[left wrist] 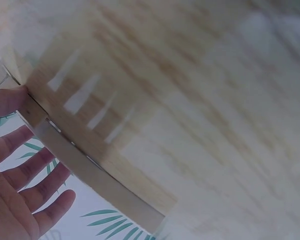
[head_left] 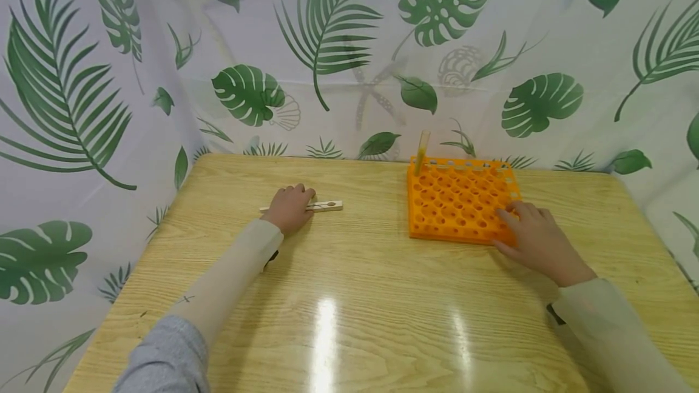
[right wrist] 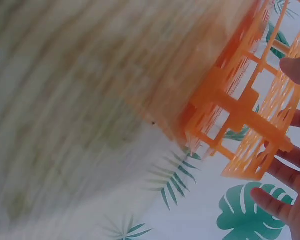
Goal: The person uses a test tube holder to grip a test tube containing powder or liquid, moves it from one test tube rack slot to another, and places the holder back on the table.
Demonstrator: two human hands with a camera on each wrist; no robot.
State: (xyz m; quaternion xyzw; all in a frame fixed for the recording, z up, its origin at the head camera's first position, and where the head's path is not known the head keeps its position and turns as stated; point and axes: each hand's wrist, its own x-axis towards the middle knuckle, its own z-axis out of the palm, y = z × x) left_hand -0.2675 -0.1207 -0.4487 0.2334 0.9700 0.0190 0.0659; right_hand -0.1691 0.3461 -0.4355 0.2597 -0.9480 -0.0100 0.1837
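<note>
My left hand (head_left: 290, 208) lies over a wooden test tube clamp (head_left: 330, 205) on the table. The clamp's ends stick out on both sides of the hand. In the left wrist view the thumb overlaps a wooden strip (left wrist: 105, 172), with the other fingers loosely extended beside it. My right hand (head_left: 537, 241) is at the right end of an orange test tube rack (head_left: 461, 199), fingertips over its edge and thumb near the front corner. In the right wrist view its fingers (right wrist: 275, 205) are spread beside the rack's open side frame (right wrist: 235, 112).
A test tube (head_left: 422, 153) with yellowish contents leans in the rack's back left corner. The wood-grain table (head_left: 349, 296) ends at a leaf-printed cloth (head_left: 349, 96) behind and at the sides. Between the hands lies bare tabletop.
</note>
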